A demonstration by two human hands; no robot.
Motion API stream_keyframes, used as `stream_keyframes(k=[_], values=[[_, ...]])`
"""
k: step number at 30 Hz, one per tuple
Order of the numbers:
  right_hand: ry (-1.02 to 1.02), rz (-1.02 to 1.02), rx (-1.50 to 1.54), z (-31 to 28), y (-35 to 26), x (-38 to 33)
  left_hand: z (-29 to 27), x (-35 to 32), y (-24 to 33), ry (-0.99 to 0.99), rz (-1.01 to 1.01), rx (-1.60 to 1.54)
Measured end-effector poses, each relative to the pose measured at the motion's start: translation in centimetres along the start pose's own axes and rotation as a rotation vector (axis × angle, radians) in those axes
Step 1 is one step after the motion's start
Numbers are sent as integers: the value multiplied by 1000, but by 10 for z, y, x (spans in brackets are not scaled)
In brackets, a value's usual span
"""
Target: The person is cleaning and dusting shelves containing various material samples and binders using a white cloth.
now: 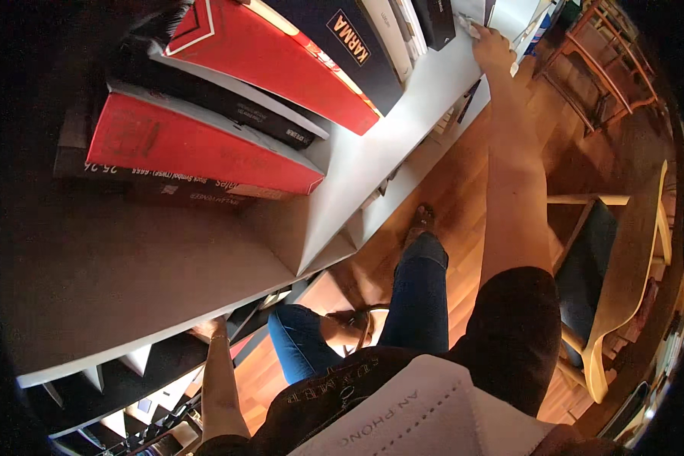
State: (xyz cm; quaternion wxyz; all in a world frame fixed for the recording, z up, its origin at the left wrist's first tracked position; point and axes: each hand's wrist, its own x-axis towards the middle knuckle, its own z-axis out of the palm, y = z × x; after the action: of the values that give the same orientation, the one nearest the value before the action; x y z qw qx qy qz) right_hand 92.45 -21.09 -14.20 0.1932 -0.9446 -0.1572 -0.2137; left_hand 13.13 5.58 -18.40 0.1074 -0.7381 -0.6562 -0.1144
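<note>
My right hand [495,50] reaches out to the far end of a white shelf board [403,144]. Its fingers are closed on a crumpled white cloth [470,30], which touches the board beside a black box-like book [436,23]. Down at the lower left, my left hand [210,328] is at the front edge of a lower shelf [152,334]; its fingers are mostly hidden in shadow there. Between the hands, on the upper board, stand a red box file [273,64], a dark book [353,49] and several paler volumes.
A second red box [197,144] and a black book [228,102] lean at the left. To the right are a wooden chair with a dark seat [589,266] and a reddish wooden rack [600,61]. My legs [414,296] are over the wood floor [463,220].
</note>
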Motion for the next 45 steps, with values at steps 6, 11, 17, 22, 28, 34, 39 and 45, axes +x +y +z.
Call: stream_keyframes(k=[6, 11, 17, 22, 28, 34, 39, 45], values=[[-47, 48, 78, -6, -17, -34, 14, 10, -5, 274, 88, -110], [-9, 47, 151, -15, -54, -83, 37, 17, -31, 231, 9, -51], [92, -108, 170, -42, -95, -149, 27, 13, -16, 253, 29, -4], [141, -150, 247, -56, -132, -200, 23, 16, -6, 212, -20, -103], [104, -118, 255, -84, -169, -257, 24, 15, -4, 194, -73, -142], [-38, -211, 315, -122, -204, -329, 20, 9, -4, 201, -66, -206], [74, -389, 590, -149, -234, -403, 20, 9, -3, 178, -104, -237], [-31, -359, 1114, -151, -247, -488, 18, 7, 0, 180, -72, -272]])
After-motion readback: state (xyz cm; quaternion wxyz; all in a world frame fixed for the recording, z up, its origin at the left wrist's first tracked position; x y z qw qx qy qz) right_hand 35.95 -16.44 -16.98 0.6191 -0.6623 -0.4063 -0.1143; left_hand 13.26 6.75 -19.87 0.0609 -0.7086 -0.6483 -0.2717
